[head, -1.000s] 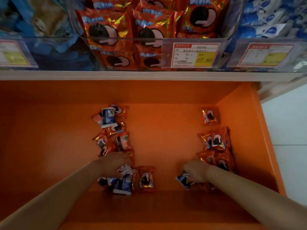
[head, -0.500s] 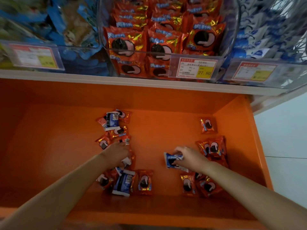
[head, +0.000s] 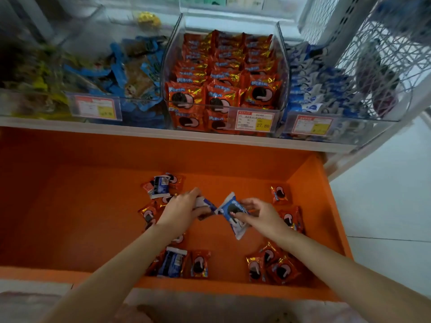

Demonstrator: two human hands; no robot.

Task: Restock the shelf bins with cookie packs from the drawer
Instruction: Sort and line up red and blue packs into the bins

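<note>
Both my hands are raised over the middle of the open orange drawer (head: pixel 312 183). My left hand (head: pixel 184 209) grips a blue-and-white cookie pack (head: pixel 205 205). My right hand (head: pixel 258 214) pinches another blue-and-white cookie pack (head: pixel 231 212), with more white wrapper hanging under it. Several red cookie packs (head: pixel 272 264) and a blue pack (head: pixel 172 262) lie on the drawer floor. Above the drawer, a clear bin of red packs (head: pixel 224 73) sits in the middle, and a bin of blue-and-white packs (head: pixel 319 94) is to its right.
A clear bin of mixed blue and yellow snacks (head: pixel 121 73) stands at the left of the shelf. Price tags (head: pixel 254 121) hang on the bin fronts. A white wire rack (head: pixel 377 54) rises at the right, beside pale floor tiles (head: pixel 384 206).
Both hands lifted off the drawer floor and came together at the middle, each with a blue-and-white pack. The view tilted up, showing more of the shelf bins.
</note>
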